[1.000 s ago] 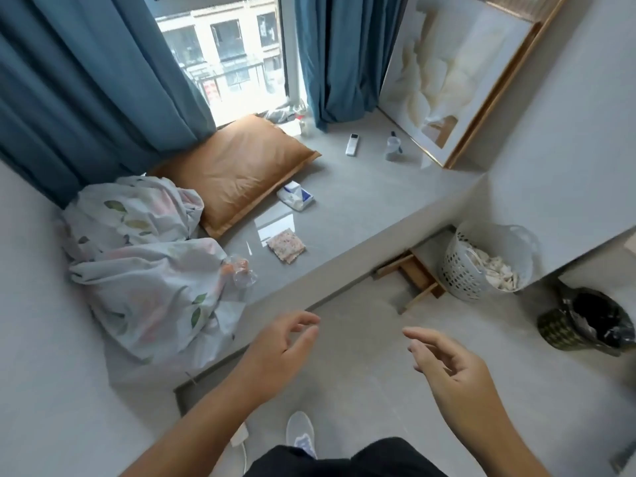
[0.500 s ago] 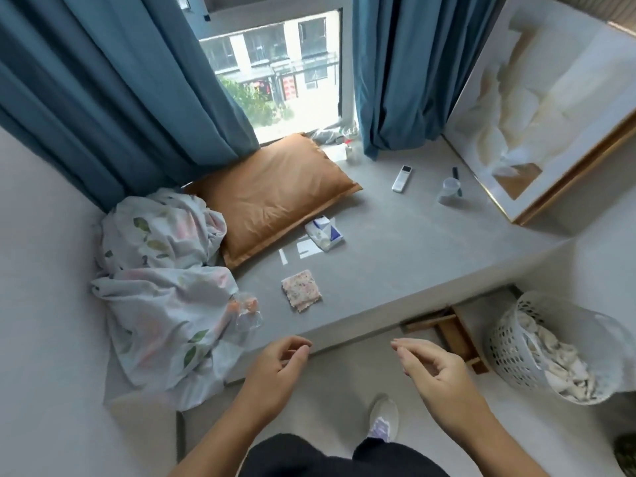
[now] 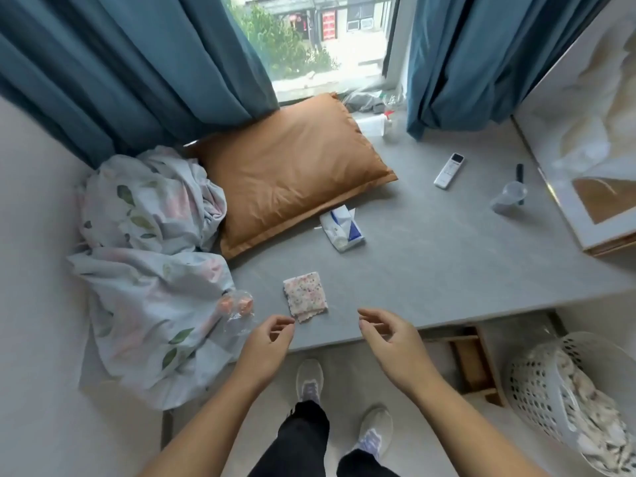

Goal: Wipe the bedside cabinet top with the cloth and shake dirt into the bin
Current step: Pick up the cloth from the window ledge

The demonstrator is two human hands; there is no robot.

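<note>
Since the earlier frame the ledge (image 3: 447, 270) has been approached: both hands, then held over the floor short of its edge, are now raised at that edge, and the bin (image 3: 564, 390) has slid to the lower right corner of the view.

The cloth (image 3: 305, 299) is seen lying folded and flat on the grey top, near the front edge, untouched. The left hand (image 3: 266, 346) is held just below and left of it, fingers loosely curled with thumb and forefinger close together but nothing between them. The right hand (image 3: 390, 339) is held to the cloth's right, open and relaxed, empty.

The step in hand is judged to be the reach for the cloth; no wiping has been started. A pinch of the cloth's near corner by the left hand is called for next, after which the top can be swept. The tissue pack (image 3: 342, 230), remote (image 3: 449, 170) and cup (image 3: 509, 197) would have to be wiped around or moved.
</note>
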